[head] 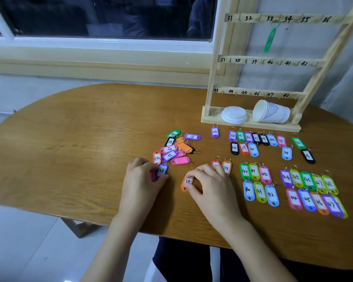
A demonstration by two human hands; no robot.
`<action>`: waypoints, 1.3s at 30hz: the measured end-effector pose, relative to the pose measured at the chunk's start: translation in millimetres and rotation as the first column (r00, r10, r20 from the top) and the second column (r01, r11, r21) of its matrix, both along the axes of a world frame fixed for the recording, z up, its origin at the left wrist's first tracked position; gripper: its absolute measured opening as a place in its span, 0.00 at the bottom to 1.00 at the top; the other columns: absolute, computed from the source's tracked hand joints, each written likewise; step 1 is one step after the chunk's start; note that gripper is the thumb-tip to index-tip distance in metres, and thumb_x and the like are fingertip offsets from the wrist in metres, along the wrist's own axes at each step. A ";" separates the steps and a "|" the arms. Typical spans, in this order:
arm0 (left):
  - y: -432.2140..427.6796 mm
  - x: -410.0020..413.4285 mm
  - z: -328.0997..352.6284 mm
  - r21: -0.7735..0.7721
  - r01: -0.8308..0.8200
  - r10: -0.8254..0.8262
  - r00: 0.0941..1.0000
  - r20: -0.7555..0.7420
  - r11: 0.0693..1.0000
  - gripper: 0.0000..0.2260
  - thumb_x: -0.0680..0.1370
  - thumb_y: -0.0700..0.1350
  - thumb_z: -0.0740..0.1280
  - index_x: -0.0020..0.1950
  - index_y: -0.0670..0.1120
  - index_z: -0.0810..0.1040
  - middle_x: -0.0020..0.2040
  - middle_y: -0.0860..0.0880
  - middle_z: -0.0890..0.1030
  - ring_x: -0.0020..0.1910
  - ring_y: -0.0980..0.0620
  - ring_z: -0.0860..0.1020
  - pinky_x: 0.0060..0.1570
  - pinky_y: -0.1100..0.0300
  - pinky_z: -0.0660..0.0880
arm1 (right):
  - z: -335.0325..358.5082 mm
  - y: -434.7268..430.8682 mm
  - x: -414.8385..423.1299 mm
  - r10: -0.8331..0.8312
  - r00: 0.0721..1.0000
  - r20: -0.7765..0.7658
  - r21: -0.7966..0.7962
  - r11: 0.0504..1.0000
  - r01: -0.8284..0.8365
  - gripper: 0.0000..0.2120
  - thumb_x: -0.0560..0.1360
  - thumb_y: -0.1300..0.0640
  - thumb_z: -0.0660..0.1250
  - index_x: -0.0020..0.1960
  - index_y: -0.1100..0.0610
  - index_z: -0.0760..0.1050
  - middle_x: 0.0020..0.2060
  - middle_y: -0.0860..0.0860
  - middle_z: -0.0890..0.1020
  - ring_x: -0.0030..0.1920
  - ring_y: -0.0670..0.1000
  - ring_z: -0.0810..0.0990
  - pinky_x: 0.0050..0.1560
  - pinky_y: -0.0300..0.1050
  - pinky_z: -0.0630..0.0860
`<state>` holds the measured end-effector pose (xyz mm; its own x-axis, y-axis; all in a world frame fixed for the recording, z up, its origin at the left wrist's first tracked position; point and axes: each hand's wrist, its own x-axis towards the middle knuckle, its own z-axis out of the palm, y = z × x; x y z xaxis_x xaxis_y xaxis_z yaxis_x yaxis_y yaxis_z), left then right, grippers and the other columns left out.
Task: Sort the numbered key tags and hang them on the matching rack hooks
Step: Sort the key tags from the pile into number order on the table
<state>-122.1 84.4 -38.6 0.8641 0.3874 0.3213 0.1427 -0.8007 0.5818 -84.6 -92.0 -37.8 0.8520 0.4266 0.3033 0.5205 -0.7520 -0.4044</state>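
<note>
Sorting is the step in hand, and most of it looks done, with one green tag point(270, 39) hanging on the rack point(212, 78) under 33. Your left hand point(143, 180) pinches a blue tag point(161, 170) marked 38 between thumb and fingers. Something pink shows under those fingers, but I cannot tell what. Your right hand point(210, 186) grips an orange tag point(186, 183) low on the table point(90, 139). Its number starts with 2 and the second digit is hard to read, so lift your fingertips off the label before you commit.

I'd lay the blue 38 just below the orange 38 point(227, 167) beyond your right knuckles, rings pointing the same way as the sorted rows on your right. The orange one probably belongs up near the purple 26 point(214, 132). Set each tag flat with its label up, and leave gaps so the rings don't tangle. The unsorted pile point(175, 149) lies just beyond your left hand.

The table is oval wood veneer, smooth, so tags will slide. A paper cup point(271, 112) and lids point(233, 115) sit on the rack's base. A dark window point(102, 17) is behind, with pale floor tiles point(29, 241) below
</note>
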 end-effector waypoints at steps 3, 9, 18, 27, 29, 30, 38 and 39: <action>-1.6 1.1 -0.6 -0.036 -0.020 0.021 0.999 0.025 0.999 0.09 0.68 0.45 0.76 0.47 0.45 0.83 0.45 0.50 0.75 0.48 0.48 0.73 0.46 0.60 0.67 | 0.2 -3.9 0.7 0.031 0.999 -0.030 0.033 0.999 -0.030 0.10 0.74 0.48 0.68 0.55 0.46 0.77 0.52 0.40 0.77 0.55 0.45 0.68 0.55 0.42 0.72; -1.7 4.5 0.7 -0.123 -0.029 0.030 0.999 0.009 0.992 0.06 0.68 0.42 0.76 0.41 0.46 0.82 0.43 0.49 0.76 0.46 0.46 0.75 0.44 0.59 0.67 | 1.4 -6.1 -0.8 0.031 0.998 -0.054 0.105 0.994 -0.026 0.14 0.75 0.50 0.66 0.61 0.46 0.75 0.55 0.41 0.77 0.58 0.43 0.68 0.56 0.37 0.69; -13.7 2.3 18.9 -0.247 -0.033 0.059 0.993 0.098 0.968 0.10 0.69 0.45 0.75 0.35 0.57 0.76 0.49 0.54 0.77 0.52 0.50 0.73 0.49 0.55 0.68 | 6.9 -9.4 -1.5 0.009 0.993 -0.116 0.305 0.952 0.027 0.10 0.75 0.51 0.68 0.55 0.47 0.79 0.46 0.39 0.79 0.51 0.40 0.72 0.43 0.27 0.68; -56.9 2.9 33.0 -0.602 0.190 -0.180 0.981 0.077 0.775 0.04 0.70 0.42 0.74 0.40 0.44 0.81 0.34 0.50 0.82 0.34 0.53 0.79 0.36 0.62 0.76 | 21.7 -23.9 6.6 0.105 0.949 -0.297 0.651 0.749 0.121 0.06 0.73 0.59 0.70 0.46 0.48 0.80 0.39 0.43 0.83 0.42 0.40 0.81 0.41 0.32 0.75; -59.4 4.0 28.2 -0.495 0.190 -0.186 0.981 0.057 0.848 0.07 0.70 0.41 0.75 0.41 0.44 0.78 0.33 0.52 0.80 0.30 0.61 0.76 0.32 0.69 0.72 | 23.6 -35.2 12.8 0.051 0.955 -0.291 0.667 0.727 0.165 0.08 0.73 0.59 0.71 0.43 0.46 0.80 0.37 0.44 0.83 0.39 0.40 0.80 0.41 0.34 0.76; -59.1 4.6 24.3 -0.420 0.177 -0.176 0.983 0.041 0.890 0.08 0.69 0.41 0.76 0.42 0.46 0.77 0.34 0.53 0.79 0.31 0.61 0.76 0.31 0.71 0.70 | 24.8 -42.8 17.0 0.014 0.957 -0.291 0.670 0.717 0.193 0.09 0.72 0.59 0.71 0.42 0.45 0.80 0.36 0.43 0.83 0.38 0.40 0.79 0.41 0.35 0.75; -58.4 10.4 8.2 -0.131 0.207 -0.212 0.977 -0.022 0.970 0.13 0.67 0.40 0.76 0.43 0.52 0.74 0.47 0.52 0.78 0.43 0.57 0.75 0.38 0.72 0.67 | 29.5 -86.3 45.5 -0.136 0.946 -0.296 0.516 0.810 0.278 0.04 0.74 0.58 0.70 0.46 0.52 0.81 0.38 0.43 0.82 0.36 0.37 0.76 0.39 0.30 0.71; -58.7 11.6 8.0 -0.143 0.213 -0.218 0.976 -0.016 0.967 0.13 0.68 0.39 0.76 0.43 0.52 0.75 0.47 0.52 0.78 0.42 0.58 0.75 0.38 0.73 0.67 | 28.1 -88.5 48.5 -0.149 0.945 -0.292 0.484 0.829 0.281 0.04 0.74 0.58 0.70 0.46 0.51 0.81 0.39 0.43 0.82 0.37 0.39 0.77 0.42 0.35 0.74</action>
